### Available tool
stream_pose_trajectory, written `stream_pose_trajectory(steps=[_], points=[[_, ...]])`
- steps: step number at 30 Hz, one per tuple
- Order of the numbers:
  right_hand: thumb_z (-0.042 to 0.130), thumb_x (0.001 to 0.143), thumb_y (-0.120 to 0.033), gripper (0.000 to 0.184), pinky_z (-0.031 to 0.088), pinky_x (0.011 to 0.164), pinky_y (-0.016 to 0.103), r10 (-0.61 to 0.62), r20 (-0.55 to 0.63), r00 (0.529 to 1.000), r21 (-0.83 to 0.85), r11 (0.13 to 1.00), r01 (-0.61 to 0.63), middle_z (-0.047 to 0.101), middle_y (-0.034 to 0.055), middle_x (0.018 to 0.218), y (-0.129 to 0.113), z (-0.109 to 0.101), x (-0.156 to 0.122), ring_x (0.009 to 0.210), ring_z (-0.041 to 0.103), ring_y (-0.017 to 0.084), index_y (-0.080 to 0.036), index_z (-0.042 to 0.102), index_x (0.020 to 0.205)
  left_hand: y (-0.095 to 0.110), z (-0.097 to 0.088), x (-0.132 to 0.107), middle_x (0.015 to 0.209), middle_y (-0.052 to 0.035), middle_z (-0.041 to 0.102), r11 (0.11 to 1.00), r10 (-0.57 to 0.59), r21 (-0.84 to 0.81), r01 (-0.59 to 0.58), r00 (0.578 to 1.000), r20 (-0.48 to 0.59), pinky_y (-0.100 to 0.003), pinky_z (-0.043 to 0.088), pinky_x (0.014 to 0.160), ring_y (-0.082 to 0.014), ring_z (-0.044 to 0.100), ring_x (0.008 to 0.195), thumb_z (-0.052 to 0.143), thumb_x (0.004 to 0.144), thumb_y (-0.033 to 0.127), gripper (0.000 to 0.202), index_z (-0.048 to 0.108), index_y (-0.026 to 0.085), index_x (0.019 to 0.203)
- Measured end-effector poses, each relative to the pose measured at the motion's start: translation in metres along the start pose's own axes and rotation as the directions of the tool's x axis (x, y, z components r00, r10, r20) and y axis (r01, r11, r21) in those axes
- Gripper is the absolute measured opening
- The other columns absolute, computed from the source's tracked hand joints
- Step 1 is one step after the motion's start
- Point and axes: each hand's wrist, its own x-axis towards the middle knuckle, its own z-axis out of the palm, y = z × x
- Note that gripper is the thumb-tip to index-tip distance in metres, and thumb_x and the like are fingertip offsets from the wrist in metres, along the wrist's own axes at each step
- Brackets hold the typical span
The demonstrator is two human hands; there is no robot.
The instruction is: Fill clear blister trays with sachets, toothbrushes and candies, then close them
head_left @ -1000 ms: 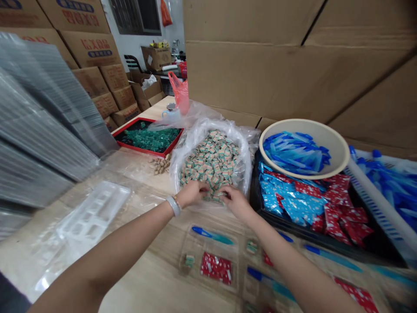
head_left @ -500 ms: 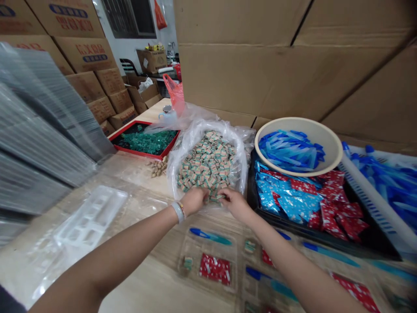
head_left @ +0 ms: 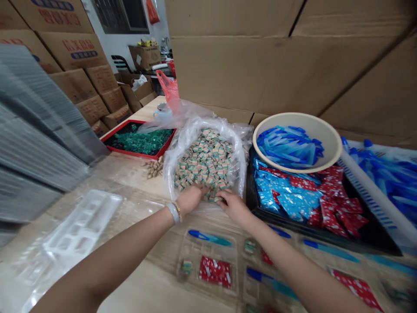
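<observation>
At frame centre a clear bag (head_left: 199, 126), mouth up, holds a heap of small square packets (head_left: 205, 158) lying every way, with no shared long axis. The left hand (head_left: 189, 198) and right hand (head_left: 233, 205) dig into its near edge, fingers curled. I cannot tell whether either grip holds a packet. At right, a bowl (head_left: 329, 135) of blue sachets (head_left: 288, 148) sits over a black tray (head_left: 374, 238).

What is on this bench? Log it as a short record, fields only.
left hand: fingers among the small wrapped pieces, grip hidden
right hand: touching the same pieces at the bag's near edge
container: open clear plastic bag
right of bag: black tray of red and blue sachets; cream bowl of blue sticks
left of bag: red tray of green pieces
front: partly filled clear blister trays
</observation>
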Motion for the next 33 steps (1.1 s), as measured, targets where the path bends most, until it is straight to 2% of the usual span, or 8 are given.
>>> stream_pose_trajectory(steps=[4, 7, 13, 19, 22, 25, 29, 33], points=[[0.050, 0.071, -0.007, 0.018, 0.042, 0.073, 0.029, -0.031, 0.000, 1.000, -0.003, 1.000, 0.031, 0.058, 0.0076, 0.084, -0.003, 0.003, 0.003, 0.080, 0.053, 0.017, -0.015, 0.060, 0.084, -0.002, 0.001, -0.010, 0.098, -0.0070, 0.057, 0.991, 0.044, 0.128, -0.042, 0.999, -0.010, -0.027, 0.042, 0.070, -0.0199, 0.054, 0.089, 0.038, 0.083, 0.016, 0.032, 0.048, 0.022, 0.112], [0.052, 0.071, -0.007, 0.017, 0.040, 0.077, 0.030, -0.079, 0.036, 0.996, -0.020, 0.997, 0.080, 0.060, 0.0062, 0.084, -0.006, 0.005, 0.009, 0.084, 0.052, 0.017, -0.016, 0.061, 0.082, -0.006, 0.002, -0.012, 0.098, -0.0061, 0.057, 0.988, 0.039, 0.147, -0.039, 0.999, -0.001, -0.027, 0.042, 0.070, -0.0201, 0.054, 0.089, 0.038, 0.083, 0.016, 0.031, 0.048, 0.022, 0.112], [0.054, 0.071, -0.010, 0.016, 0.038, 0.078, 0.031, -0.109, 0.072, 0.991, -0.050, 0.992, 0.112, 0.063, 0.0046, 0.084, -0.007, 0.011, 0.016, 0.084, 0.052, 0.017, -0.018, 0.061, 0.083, -0.010, 0.005, -0.011, 0.096, -0.0046, 0.058, 0.999, -0.029, 0.043, 0.029, 0.999, 0.019, -0.023, 0.041, 0.069, -0.0165, 0.056, 0.084, 0.034, 0.086, 0.020, 0.025, 0.051, 0.021, 0.105], [0.052, 0.071, -0.010, 0.017, 0.039, 0.076, 0.030, -0.102, 0.069, 0.992, -0.073, 0.992, 0.107, 0.063, 0.0050, 0.083, -0.009, 0.012, 0.014, 0.084, 0.053, 0.018, -0.018, 0.062, 0.083, -0.008, 0.002, -0.011, 0.097, -0.0031, 0.056, 0.997, 0.013, -0.075, -0.012, 1.000, 0.010, -0.022, 0.040, 0.073, -0.0150, 0.054, 0.087, 0.040, 0.082, 0.017, 0.024, 0.051, 0.021, 0.102], [0.052, 0.071, -0.010, 0.018, 0.040, 0.075, 0.030, -0.075, 0.072, 0.995, -0.024, 0.997, 0.077, 0.063, 0.0054, 0.083, -0.008, 0.012, 0.014, 0.083, 0.053, 0.018, -0.018, 0.062, 0.084, -0.008, 0.001, -0.008, 0.090, -0.0030, 0.057, 0.991, 0.021, -0.132, -0.021, 1.000, -0.003, -0.022, 0.040, 0.070, -0.0147, 0.055, 0.082, 0.043, 0.078, 0.015, 0.017, 0.054, 0.018, 0.090], [0.052, 0.071, -0.012, 0.017, 0.041, 0.075, 0.029, -0.014, 0.026, 1.000, 0.105, 0.994, 0.012, 0.062, 0.0053, 0.084, -0.007, 0.010, 0.015, 0.081, 0.054, 0.017, -0.017, 0.060, 0.085, -0.007, 0.001, -0.005, 0.086, -0.0041, 0.058, 0.989, -0.018, -0.143, 0.020, 1.000, 0.015, -0.022, 0.040, 0.066, -0.0154, 0.055, 0.077, 0.045, 0.076, 0.015, 0.013, 0.055, 0.016, 0.084], [0.048, 0.075, -0.018, 0.014, 0.041, 0.075, 0.028, -0.051, 0.020, 0.998, 0.282, 0.958, 0.044, 0.060, 0.0038, 0.086, -0.005, 0.010, 0.017, 0.082, 0.054, 0.015, -0.018, 0.056, 0.087, -0.005, 0.002, -0.003, 0.082, -0.0052, 0.059, 0.979, -0.078, -0.189, 0.081, 0.997, 0.022, -0.023, 0.040, 0.065, -0.0162, 0.055, 0.075, 0.046, 0.074, 0.015, 0.014, 0.055, 0.015, 0.085], [0.045, 0.074, -0.018, 0.012, 0.041, 0.067, 0.027, -0.036, 0.075, 0.997, 0.225, 0.974, 0.018, 0.058, 0.0017, 0.076, -0.002, 0.012, 0.020, 0.072, 0.053, 0.015, -0.018, 0.054, 0.082, -0.005, 0.000, -0.006, 0.080, -0.0023, 0.060, 0.969, -0.092, -0.227, 0.093, 0.996, 0.015, -0.020, 0.039, 0.064, -0.0135, 0.055, 0.073, 0.049, 0.070, 0.013, 0.014, 0.056, 0.016, 0.081]])
